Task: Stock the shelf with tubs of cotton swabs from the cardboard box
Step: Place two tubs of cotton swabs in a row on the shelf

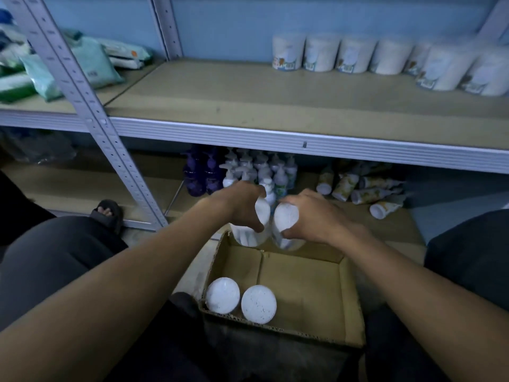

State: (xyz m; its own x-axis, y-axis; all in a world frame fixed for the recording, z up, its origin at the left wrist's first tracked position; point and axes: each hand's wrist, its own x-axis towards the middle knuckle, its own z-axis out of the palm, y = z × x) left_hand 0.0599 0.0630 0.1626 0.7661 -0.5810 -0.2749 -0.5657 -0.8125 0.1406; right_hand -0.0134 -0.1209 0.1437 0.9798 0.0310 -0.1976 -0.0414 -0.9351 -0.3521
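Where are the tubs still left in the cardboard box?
Two tubs stand side by side in the near-left corner of the cardboard box, low in the head view, below the left hand and right hand, which each hold another tub.

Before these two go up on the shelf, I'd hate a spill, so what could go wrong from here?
1. Each hand, left hand and right hand, carries its own tub in a one-handed grip from above; a slip could drop one.
2. The tubs on the shelf stand packed at the right; a nudge could topple some.
3. The pump bottles stand just beyond the hands.
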